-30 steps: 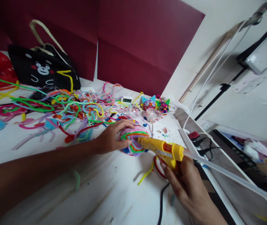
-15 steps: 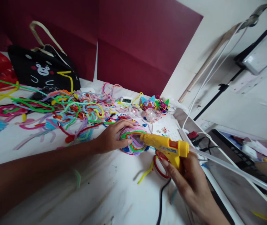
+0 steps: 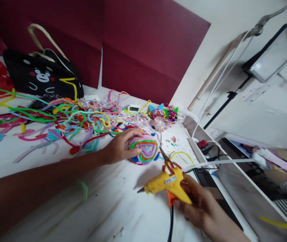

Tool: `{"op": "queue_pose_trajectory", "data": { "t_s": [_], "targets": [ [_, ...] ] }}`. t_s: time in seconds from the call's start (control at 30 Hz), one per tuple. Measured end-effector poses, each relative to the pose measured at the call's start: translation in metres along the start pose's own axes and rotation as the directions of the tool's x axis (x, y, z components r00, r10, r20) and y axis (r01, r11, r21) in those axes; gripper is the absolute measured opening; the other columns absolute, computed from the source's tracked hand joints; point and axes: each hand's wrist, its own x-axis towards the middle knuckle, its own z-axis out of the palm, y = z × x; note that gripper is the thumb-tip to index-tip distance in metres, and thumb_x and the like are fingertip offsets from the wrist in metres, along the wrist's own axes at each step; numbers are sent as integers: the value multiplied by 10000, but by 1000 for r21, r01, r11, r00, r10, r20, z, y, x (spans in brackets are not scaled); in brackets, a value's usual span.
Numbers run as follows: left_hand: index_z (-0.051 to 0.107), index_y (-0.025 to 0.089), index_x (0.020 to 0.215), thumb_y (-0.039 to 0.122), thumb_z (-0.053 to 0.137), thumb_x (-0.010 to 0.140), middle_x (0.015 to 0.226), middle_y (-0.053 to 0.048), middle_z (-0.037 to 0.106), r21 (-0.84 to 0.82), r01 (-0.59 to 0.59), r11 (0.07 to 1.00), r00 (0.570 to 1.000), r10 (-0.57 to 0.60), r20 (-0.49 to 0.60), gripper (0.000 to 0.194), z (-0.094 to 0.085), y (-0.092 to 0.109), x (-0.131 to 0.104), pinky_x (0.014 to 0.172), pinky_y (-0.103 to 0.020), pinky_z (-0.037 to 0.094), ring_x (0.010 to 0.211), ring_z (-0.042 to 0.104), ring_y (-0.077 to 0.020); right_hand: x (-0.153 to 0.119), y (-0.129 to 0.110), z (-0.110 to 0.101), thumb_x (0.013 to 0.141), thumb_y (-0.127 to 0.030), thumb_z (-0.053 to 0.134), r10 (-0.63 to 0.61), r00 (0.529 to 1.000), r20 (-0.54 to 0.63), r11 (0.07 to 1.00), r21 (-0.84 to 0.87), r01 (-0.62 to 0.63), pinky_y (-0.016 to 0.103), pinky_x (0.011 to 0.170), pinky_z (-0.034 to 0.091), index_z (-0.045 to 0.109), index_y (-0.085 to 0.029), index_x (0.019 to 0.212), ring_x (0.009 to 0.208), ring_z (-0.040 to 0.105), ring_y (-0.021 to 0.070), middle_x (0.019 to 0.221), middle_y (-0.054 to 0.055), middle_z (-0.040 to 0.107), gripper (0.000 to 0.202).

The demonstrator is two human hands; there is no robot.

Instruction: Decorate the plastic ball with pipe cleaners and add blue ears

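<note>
My left hand (image 3: 122,145) rests around the left side of a ball covered in coloured pipe cleaners (image 3: 147,145), thumb and fingers gripping it on the white table. Bands of green, orange, pink and purple curve across the ball's near face, with a clear patch in the middle. In my right hand (image 3: 201,203) is a yellow glue gun (image 3: 162,183), its dark nozzle pointing left, in front of the ball and apart from it. A white glue stick sticks out of its back. Scissors with orange handles (image 3: 169,165) lie just behind the glue gun, partly hidden by it.
A tangled heap of pipe cleaners (image 3: 83,116) spreads at left, before a black bag (image 3: 42,75). Behind the ball are a small timer (image 3: 133,108), clear balls (image 3: 161,123) and two cat-eared ornaments (image 3: 171,115). A black cord (image 3: 171,222) trails from the glue gun. A raised edge (image 3: 224,168) borders the right.
The glue gun has moved off the ball, down and toward me, with its nozzle tilted lower left. My left hand keeps its hold on the ball. The scissors now show more fully.
</note>
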Motion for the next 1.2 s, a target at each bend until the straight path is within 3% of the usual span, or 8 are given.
{"op": "queue_pose_trajectory", "data": {
  "t_s": [0.1,0.17,0.23,0.33,0.47,0.7,1.2],
  "targets": [
    [555,176,1107,299,658,780,1271,-143,561,16,9,1000,1000,-9,6,363,0,2,0,972,-406,472,1145,582,-283,3,16,7,825,-445,623,-42,998,36,998,-49,44,286,627,514,543,-170,1217,805,649,212,958,104,689,486],
    [558,177,1105,301,653,785,1271,-142,561,24,14,1000,1000,-15,7,357,0,4,0,974,-405,470,1151,578,-281,6,19,7,847,-407,595,-95,995,28,965,-244,99,313,666,528,537,-171,1232,793,659,216,954,109,698,455],
    [559,178,1099,304,651,788,1268,-141,564,26,21,999,1000,-21,6,348,1,5,1,975,-404,471,1153,578,-279,9,14,5,857,-373,579,-206,978,-45,863,-479,160,342,707,528,559,-183,1216,801,658,225,946,106,691,406],
    [557,181,1091,300,646,792,1264,-138,570,32,23,999,1000,-24,4,334,1,6,2,978,-404,471,1154,577,-277,21,-8,9,864,-318,560,-446,889,-102,720,-631,288,351,762,512,618,-193,1111,869,636,230,1014,114,651,283],
    [548,186,1096,292,640,796,1241,-131,579,67,6,998,1000,-6,0,332,1,7,2,974,-392,478,1161,571,-268,50,-40,23,859,-259,577,-584,801,-130,699,-582,415,305,747,483,629,-193,968,839,606,190,942,70,643,138],
    [562,180,1073,272,614,799,1186,-120,592,76,5,997,1000,-3,-21,294,1,10,2,955,-378,487,1114,589,-252,92,-50,39,829,-293,616,-512,838,-187,803,-450,390,263,629,437,599,-202,816,660,568,145,753,6,624,93],
    [582,182,1034,248,602,796,1167,-117,610,58,45,997,998,-42,-55,249,5,17,4,948,-395,495,1095,600,-259,100,-47,51,781,-287,606,-508,809,-296,814,-473,338,260,600,406,549,-207,716,646,519,149,685,-1,574,118]
  ]
}}
